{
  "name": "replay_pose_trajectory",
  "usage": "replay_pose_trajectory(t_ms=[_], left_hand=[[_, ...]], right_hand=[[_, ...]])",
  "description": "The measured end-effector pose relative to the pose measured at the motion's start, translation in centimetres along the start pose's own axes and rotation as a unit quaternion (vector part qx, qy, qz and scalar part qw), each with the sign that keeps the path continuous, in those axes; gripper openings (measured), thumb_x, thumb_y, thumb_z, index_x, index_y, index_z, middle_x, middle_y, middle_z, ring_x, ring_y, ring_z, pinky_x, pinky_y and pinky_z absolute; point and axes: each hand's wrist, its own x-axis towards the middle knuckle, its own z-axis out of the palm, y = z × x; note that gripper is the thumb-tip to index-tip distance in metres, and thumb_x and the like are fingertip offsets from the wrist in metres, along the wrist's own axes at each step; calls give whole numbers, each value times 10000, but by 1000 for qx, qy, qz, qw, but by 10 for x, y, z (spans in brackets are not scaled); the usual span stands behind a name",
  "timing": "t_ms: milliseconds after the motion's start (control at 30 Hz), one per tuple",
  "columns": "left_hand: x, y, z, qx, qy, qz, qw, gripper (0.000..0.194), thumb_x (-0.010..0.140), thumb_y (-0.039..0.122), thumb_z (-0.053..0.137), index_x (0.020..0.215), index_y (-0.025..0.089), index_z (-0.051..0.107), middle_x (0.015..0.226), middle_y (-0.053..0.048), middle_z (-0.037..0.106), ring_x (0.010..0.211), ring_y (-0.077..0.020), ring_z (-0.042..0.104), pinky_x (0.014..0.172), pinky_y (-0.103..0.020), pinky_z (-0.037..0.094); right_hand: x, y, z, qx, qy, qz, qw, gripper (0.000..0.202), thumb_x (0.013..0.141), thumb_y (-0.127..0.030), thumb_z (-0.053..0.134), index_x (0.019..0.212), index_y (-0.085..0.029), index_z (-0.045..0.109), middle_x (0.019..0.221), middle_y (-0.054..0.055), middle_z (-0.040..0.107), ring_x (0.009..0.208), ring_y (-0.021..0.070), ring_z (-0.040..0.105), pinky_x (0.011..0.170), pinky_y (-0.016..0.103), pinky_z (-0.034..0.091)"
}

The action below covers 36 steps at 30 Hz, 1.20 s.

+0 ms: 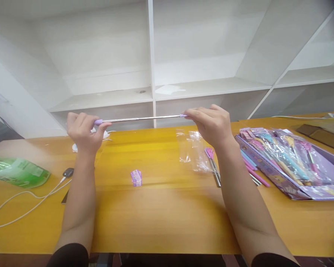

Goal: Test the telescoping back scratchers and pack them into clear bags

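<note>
Gripping a thin silver metal rod with purple ends (pixel 144 118), with curled left hand (pixel 84 129) at one end and pinching right hand (pixel 213 124) at the other. Held nearly level before white shelving (pixel 152 55), past the far edge of the yellow wooden table (pixel 161 215). Might slip or bend if tugged askew; could knock shelving if pushed forward. Freer to move nearer, above the table.

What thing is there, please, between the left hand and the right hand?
The head view shows a thin silver rod spanning the gap, its purple ends held by the left hand and the right hand.
</note>
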Motion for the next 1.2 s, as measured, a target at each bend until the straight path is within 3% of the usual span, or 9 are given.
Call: replay_pose_trajectory(t_ms=[167,367,500,600,800,900,967,1100,1200], left_hand=[[-1,0,3,21,10,-5,1000,581,917,782,693,686,261,582,617,-27,423,759,-247,399,741,-397,334],[8,-33,-11,13,26,-20,999,754,901,962,500,659,249,549,607,-33,434,778,-229,361,735,-371,326],[9,-41,-16,24,3,-39,999,836,846,1055,385,643,255,516,597,-26,415,775,-227,361,747,-375,337],[7,-45,-18,26,5,-29,999,829,862,1042,386,644,254,520,598,-23,419,764,-223,360,754,-380,340],[7,-70,-33,35,30,-44,998,868,763,1102,431,608,250,500,575,-23,424,764,-209,344,745,-373,319],[10,-58,-38,16,30,-36,999,837,821,1055,454,613,246,519,583,-29,443,770,-210,356,751,-381,337],[14,-41,-40,15,20,-37,999,822,848,1036,446,629,250,540,585,-35,444,783,-220,358,733,-376,338],[21,-9,-44,17,35,-5,999,790,870,1004,489,636,249,506,591,-24,436,751,-211,358,745,-388,349],[24,3,-46,22,29,4,999,761,878,972,530,641,249,502,594,-18,440,732,-204,357,731,-378,348]], right_hand=[[-3,10,-1,7,-2,27,1000,253,1127,-197,573,1092,-328,785,954,-34,871,765,118,761,667,341,342],[-19,58,-27,-1,69,63,996,255,1140,-345,578,1041,-304,810,992,34,873,861,177,775,746,334,441],[-25,72,-37,-30,62,119,991,331,1135,-407,559,989,-279,828,957,57,866,867,181,776,762,321,443],[-30,77,-42,-25,73,121,990,307,1096,-384,595,941,-281,839,829,41,831,782,182,751,755,314,453],[-43,111,-65,-68,189,184,962,170,879,-204,670,796,-271,802,580,19,656,564,207,637,678,349,473],[-46,125,-70,-110,182,284,935,178,814,-108,665,752,-265,720,578,4,608,501,200,591,646,365,465],[-50,131,-70,-115,175,316,925,184,811,-82,658,772,-259,688,664,16,653,483,185,575,613,365,460],[-64,144,-72,-71,182,304,932,176,847,-78,630,882,-242,682,889,61,713,529,154,602,571,347,473],[-71,152,-75,-26,218,285,933,174,845,-98,626,929,-240,682,945,69,694,591,151,611,562,331,498]])
